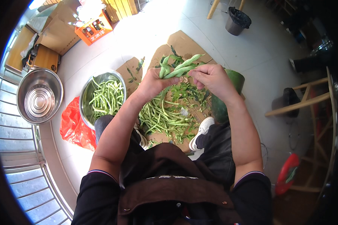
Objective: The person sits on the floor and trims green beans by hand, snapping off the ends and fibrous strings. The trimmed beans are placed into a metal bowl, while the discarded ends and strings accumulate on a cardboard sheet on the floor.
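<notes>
Several green beans (177, 70) lie across my left hand (155, 83), held under its thumb above the pile. With thumb and fingertips, my right hand (209, 77) pinches the right-hand end of one of these beans. Below the hands, a heap of long green beans (163, 116) rests on flattened cardboard (183, 45). Leafy trimmings (183, 94) are scattered beside the heap, between my shoes. A steel bowl (124, 84) to the left contains many more beans (107, 97). Part of the heap is hidden by my left forearm.
A large dark green gourd or melon (233, 81) stands right of the cardboard. At left are a red plastic bag (74, 126) and a second steel basin (59, 97). Farther off are an orange bottle crate (94, 32) and a lined bin (234, 26). Wooden stool legs (304, 105) are at right.
</notes>
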Tool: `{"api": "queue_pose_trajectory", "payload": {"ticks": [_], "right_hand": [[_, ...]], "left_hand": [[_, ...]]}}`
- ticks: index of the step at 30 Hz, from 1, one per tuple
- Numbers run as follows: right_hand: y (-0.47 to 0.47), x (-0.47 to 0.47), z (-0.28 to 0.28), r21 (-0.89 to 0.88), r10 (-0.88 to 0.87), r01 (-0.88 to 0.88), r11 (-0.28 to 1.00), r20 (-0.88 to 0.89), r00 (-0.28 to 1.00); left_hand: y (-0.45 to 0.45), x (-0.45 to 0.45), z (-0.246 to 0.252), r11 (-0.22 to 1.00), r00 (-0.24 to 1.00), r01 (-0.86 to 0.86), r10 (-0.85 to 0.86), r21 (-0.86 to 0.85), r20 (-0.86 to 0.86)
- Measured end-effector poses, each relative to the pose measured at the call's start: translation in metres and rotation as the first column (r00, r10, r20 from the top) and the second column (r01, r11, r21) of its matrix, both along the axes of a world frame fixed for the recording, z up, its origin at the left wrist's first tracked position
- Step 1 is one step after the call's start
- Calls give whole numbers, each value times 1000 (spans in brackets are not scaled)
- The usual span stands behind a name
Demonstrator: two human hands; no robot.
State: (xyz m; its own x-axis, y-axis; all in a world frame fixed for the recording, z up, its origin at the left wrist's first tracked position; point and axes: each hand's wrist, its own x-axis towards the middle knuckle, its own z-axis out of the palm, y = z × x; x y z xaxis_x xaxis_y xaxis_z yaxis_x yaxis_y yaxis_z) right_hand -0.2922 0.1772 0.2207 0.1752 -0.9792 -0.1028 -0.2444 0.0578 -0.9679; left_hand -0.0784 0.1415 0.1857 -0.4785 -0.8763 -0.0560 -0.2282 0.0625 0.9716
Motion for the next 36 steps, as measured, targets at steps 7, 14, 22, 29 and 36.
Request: {"api": "queue_pose_trajectory", "payload": {"ticks": [7, 14, 22, 29, 36], "right_hand": [[1, -5, 0, -5, 13, -13, 1000, 94, 996], [-1, -7, -2, 81, 59, -81, 993, 239, 969], [3, 13, -19, 173, -85, 2, 985, 474, 876], [-10, 21, -33, 337, -281, -7, 941, 796, 536], [5, 21, -19, 151, 122, -202, 968, 422, 898]], "left_hand": [[2, 1, 4, 999, 998, 24, -22, -31, 53], [3, 0, 2, 993, 985, 55, -37, -104, 169], [1, -3, -3, 990, 999, -30, 31, 136, -6], [19, -28, -11, 984, 970, -163, 172, 70, -170], [-4, -4, 3, 831, 836, -9, 312, 556, -452]]}}
